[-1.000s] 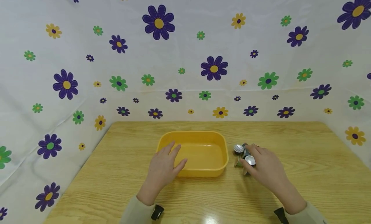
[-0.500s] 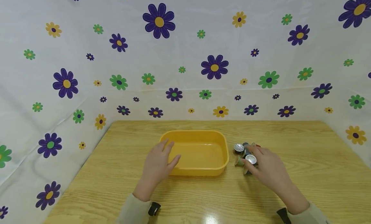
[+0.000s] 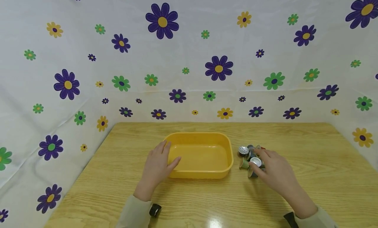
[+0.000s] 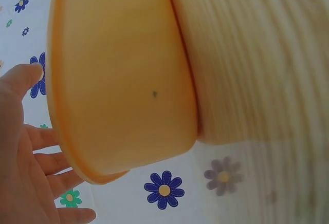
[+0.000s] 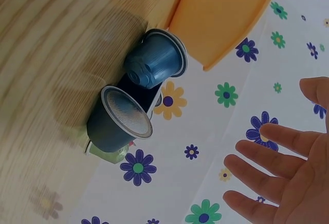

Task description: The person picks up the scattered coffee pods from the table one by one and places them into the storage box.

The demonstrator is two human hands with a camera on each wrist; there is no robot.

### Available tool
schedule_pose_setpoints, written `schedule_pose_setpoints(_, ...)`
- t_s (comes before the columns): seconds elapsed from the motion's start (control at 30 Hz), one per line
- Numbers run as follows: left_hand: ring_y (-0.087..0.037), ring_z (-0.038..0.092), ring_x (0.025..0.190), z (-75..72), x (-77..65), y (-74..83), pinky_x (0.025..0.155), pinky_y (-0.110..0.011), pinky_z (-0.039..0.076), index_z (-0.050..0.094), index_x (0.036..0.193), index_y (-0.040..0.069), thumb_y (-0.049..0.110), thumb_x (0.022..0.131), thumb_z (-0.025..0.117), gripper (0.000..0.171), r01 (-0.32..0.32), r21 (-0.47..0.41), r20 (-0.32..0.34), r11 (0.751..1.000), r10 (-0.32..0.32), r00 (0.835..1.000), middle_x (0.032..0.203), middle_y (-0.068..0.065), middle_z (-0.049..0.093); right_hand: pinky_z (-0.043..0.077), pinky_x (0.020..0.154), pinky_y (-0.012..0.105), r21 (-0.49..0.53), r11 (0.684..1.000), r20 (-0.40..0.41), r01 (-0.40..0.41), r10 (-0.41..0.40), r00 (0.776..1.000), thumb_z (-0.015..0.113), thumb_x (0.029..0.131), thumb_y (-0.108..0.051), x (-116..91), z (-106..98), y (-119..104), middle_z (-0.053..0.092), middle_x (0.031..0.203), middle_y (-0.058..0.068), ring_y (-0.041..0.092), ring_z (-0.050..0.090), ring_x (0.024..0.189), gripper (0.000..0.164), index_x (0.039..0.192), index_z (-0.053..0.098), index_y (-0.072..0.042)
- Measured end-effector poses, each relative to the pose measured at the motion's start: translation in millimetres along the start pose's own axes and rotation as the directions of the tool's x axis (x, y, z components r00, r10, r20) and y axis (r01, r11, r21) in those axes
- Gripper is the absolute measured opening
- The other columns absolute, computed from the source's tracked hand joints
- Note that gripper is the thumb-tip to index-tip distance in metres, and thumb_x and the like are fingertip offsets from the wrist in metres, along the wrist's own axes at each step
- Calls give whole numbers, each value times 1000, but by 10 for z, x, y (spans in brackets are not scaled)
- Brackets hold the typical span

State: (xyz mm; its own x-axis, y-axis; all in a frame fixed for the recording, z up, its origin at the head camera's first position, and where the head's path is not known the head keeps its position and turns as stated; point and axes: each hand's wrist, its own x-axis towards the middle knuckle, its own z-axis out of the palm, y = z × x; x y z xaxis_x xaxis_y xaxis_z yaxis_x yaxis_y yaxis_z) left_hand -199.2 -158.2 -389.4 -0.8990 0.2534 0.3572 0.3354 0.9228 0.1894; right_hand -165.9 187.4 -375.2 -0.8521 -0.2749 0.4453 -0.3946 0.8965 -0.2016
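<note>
A yellow plastic basin (image 3: 200,172) stands mid-table. My left hand (image 3: 156,164) is at its left end, fingers spread beside the rim; in the left wrist view the fingers reach behind the basin's edge (image 4: 123,80). Several coffee capsules lie in a small heap right of the basin, among them a silver-lidded one (image 3: 243,151), a green one (image 3: 244,163) and a white-topped one (image 3: 255,161). Over the heap's right side hovers my right hand (image 3: 276,170), fingers apart. The right wrist view shows a blue capsule (image 5: 154,59), a dark capsule (image 5: 108,131) and nothing between the fingers.
The wooden table (image 3: 206,198) reaches back to a white cloth (image 3: 189,51) with a flower print, which also hangs along the left and right sides. A grey-green sleeve (image 3: 134,213) and a black wrist strap are on each arm.
My left hand has moved left, from over the basin to its left rim. The right hand has stayed over the capsules, shifting only slightly to the right.
</note>
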Motion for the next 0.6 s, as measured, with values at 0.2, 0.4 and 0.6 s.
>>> schedule_pose_setpoints(0.2, -35, 27, 124, 14, -12, -34, 93, -61, 21, 32, 134, -4, 48, 85, 50, 73, 37, -14, 99, 999, -36, 994, 136, -22, 30, 42, 78, 51, 15, 1000, 27, -19, 19, 999, 61, 82, -29, 3, -31, -2, 57, 109, 22, 38, 53, 97, 44, 113, 56, 1)
schedule_pose_setpoints(0.4, -35, 14, 130, 35, -25, -65, 92, -64, 15, 22, 139, -2, 55, 85, 45, 81, 67, -34, 200, 997, -59, 978, 142, -21, 19, 42, 78, 51, 57, 998, 21, -25, 24, 999, 60, 83, -28, 2, -43, 6, 56, 111, 23, 40, 52, 98, 44, 115, 55, 3)
schedule_pose_setpoints(0.6, -35, 8, 131, 51, -41, -85, 90, -67, 12, 19, 139, -3, 56, 85, 43, 84, 61, -40, 255, 997, -48, 966, 143, -23, 11, 42, 79, 51, 67, 997, 33, -38, 36, 999, 59, 84, -29, 10, -31, 15, 56, 111, 22, 39, 52, 99, 44, 115, 54, 2)
